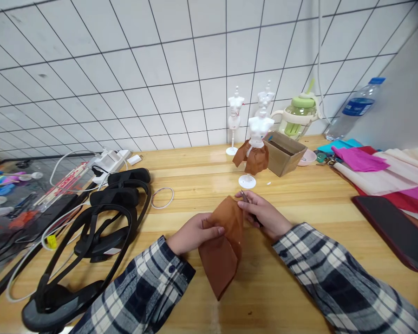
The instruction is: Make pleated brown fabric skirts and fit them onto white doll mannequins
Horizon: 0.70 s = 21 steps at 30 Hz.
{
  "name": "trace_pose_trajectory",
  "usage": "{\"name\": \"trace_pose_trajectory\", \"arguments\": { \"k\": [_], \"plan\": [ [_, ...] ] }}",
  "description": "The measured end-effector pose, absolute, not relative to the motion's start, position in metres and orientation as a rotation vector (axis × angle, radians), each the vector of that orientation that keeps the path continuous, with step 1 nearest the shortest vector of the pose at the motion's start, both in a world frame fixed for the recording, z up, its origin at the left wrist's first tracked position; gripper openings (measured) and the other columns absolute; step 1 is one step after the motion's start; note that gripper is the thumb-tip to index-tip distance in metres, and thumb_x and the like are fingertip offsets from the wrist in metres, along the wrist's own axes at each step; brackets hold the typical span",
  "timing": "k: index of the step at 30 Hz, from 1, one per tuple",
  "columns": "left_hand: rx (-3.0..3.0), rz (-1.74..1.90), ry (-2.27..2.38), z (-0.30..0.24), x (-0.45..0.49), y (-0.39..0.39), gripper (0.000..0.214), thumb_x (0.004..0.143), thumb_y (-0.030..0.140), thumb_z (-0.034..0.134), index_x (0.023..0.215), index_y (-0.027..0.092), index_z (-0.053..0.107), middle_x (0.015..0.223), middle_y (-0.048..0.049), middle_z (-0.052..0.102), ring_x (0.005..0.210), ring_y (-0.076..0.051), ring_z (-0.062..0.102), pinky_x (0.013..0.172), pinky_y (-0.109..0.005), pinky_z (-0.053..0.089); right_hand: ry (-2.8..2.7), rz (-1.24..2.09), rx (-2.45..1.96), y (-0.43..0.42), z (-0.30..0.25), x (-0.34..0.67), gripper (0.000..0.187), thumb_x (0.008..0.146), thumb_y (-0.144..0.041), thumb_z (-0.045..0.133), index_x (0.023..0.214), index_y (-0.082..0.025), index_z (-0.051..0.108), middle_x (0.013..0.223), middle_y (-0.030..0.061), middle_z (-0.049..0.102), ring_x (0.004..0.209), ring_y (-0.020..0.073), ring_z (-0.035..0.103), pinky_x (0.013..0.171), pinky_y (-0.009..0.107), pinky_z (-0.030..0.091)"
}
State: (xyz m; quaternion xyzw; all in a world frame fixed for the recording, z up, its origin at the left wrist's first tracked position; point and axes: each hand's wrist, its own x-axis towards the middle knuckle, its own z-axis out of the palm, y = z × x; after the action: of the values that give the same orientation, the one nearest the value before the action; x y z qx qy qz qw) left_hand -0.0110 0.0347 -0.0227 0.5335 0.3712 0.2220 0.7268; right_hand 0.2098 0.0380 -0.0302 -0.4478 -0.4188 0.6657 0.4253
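Observation:
A folded piece of brown fabric [223, 250] is held just above the wooden table [299, 199]. My left hand [191, 234] is closed on its left edge, thumb on top. My right hand [264, 213] pinches the fabric's top corner together with a thin dark tool, maybe a needle or small scissors, that I cannot name. Beyond them stands a small white mannequin [256, 139] on a round base, wearing a brown skirt of the same cloth. Two more white mannequins [235, 118] stand behind it by the tiled wall.
A black headset with straps [104, 227] and a metal ring [162, 197] lie left. A cardboard box [285, 153], green-lidded jug [299, 116] and water bottle [355, 109] stand at the back right. Pink, cream and red cloth [386, 171] and a dark phone [393, 229] lie right.

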Motion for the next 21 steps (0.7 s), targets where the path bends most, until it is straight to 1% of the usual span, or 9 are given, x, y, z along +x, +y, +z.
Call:
{"name": "trace_pose_trajectory", "arguments": {
  "k": [4,8,11,13,15,16,18,20,21],
  "plan": [
    [1.035,0.703,0.921,-0.025,-0.018,0.045,0.028,0.078,0.034,0.073,0.095,0.012,0.068,0.092,-0.0066,0.075,0.077,-0.017,0.068,0.072,-0.026,0.051,-1.326,1.51,-1.306,0.045,-0.037,0.222,0.037,0.082,-0.052,0.058,0.103,-0.022,0.051,0.076,-0.0043,0.056,0.044,0.0057,0.038,0.039,0.02,0.029],
    [0.963,0.859,0.891,-0.029,-0.026,0.053,0.029,0.078,0.03,0.074,0.101,0.013,0.068,0.095,-0.0072,0.075,0.078,-0.016,0.069,0.074,-0.025,0.051,-1.697,1.185,-1.39,0.043,-0.032,0.229,0.034,0.092,-0.051,0.042,0.103,-0.022,0.056,0.079,-0.0002,0.061,0.069,0.0141,0.055,0.068,0.029,0.045],
    [0.978,0.956,0.863,-0.03,-0.026,0.054,0.036,0.076,0.026,0.075,0.109,0.014,0.066,0.103,-0.0078,0.074,0.084,-0.017,0.07,0.08,-0.026,0.052,-1.693,1.3,-1.415,0.04,-0.023,0.229,0.038,0.088,-0.056,0.048,0.097,-0.021,0.06,0.074,-0.0003,0.059,0.063,0.0131,0.051,0.061,0.027,0.043],
    [1.0,0.986,0.871,-0.031,-0.025,0.053,0.041,0.075,0.025,0.076,0.112,0.015,0.064,0.108,-0.0086,0.073,0.09,-0.02,0.07,0.083,-0.028,0.052,-1.526,1.535,-1.358,0.037,-0.018,0.227,0.048,0.083,-0.065,0.049,0.092,-0.02,0.061,0.074,0.0004,0.059,0.047,0.008,0.038,0.043,0.023,0.031],
    [1.021,1.012,0.903,-0.031,-0.024,0.053,0.044,0.074,0.026,0.078,0.114,0.016,0.062,0.111,-0.0091,0.072,0.095,-0.022,0.069,0.085,-0.03,0.052,-1.312,1.672,-1.239,0.034,-0.015,0.224,0.059,0.083,-0.073,0.04,0.095,-0.02,0.062,0.083,0.0032,0.062,0.04,0.0045,0.026,0.035,0.022,0.017],
    [1.036,1.024,0.921,-0.032,-0.023,0.052,0.045,0.073,0.026,0.078,0.114,0.016,0.062,0.112,-0.0093,0.071,0.098,-0.023,0.069,0.085,-0.031,0.052,-1.257,1.673,-1.179,0.033,-0.015,0.221,0.06,0.083,-0.074,0.038,0.099,-0.02,0.062,0.091,0.0046,0.063,0.04,0.0041,0.026,0.034,0.022,0.016],
    [1.083,1.041,0.952,-0.032,-0.023,0.052,0.046,0.074,0.029,0.077,0.115,0.016,0.061,0.114,-0.0097,0.071,0.102,-0.025,0.067,0.088,-0.033,0.052,-1.308,1.577,-1.1,0.03,-0.016,0.216,0.055,0.082,-0.067,0.05,0.112,-0.023,0.059,0.107,0.0063,0.064,0.049,0.007,0.044,0.038,0.022,0.031],
    [1.151,1.037,0.987,-0.032,-0.023,0.051,0.046,0.073,0.031,0.077,0.113,0.016,0.062,0.114,-0.0094,0.071,0.103,-0.026,0.066,0.089,-0.035,0.051,-1.454,1.436,-1.11,0.029,-0.018,0.211,0.056,0.077,-0.052,0.067,0.123,-0.023,0.053,0.115,0.0072,0.063,0.079,0.0161,0.061,0.062,0.026,0.049],
    [1.183,1.028,1.002,-0.031,-0.023,0.05,0.045,0.073,0.031,0.078,0.112,0.016,0.063,0.113,-0.0091,0.071,0.102,-0.026,0.066,0.089,-0.035,0.051,-1.493,1.374,-1.139,0.028,-0.019,0.209,0.057,0.075,-0.045,0.07,0.124,-0.023,0.052,0.116,0.0074,0.063,0.094,0.0202,0.061,0.076,0.03,0.051]
  ]
}}
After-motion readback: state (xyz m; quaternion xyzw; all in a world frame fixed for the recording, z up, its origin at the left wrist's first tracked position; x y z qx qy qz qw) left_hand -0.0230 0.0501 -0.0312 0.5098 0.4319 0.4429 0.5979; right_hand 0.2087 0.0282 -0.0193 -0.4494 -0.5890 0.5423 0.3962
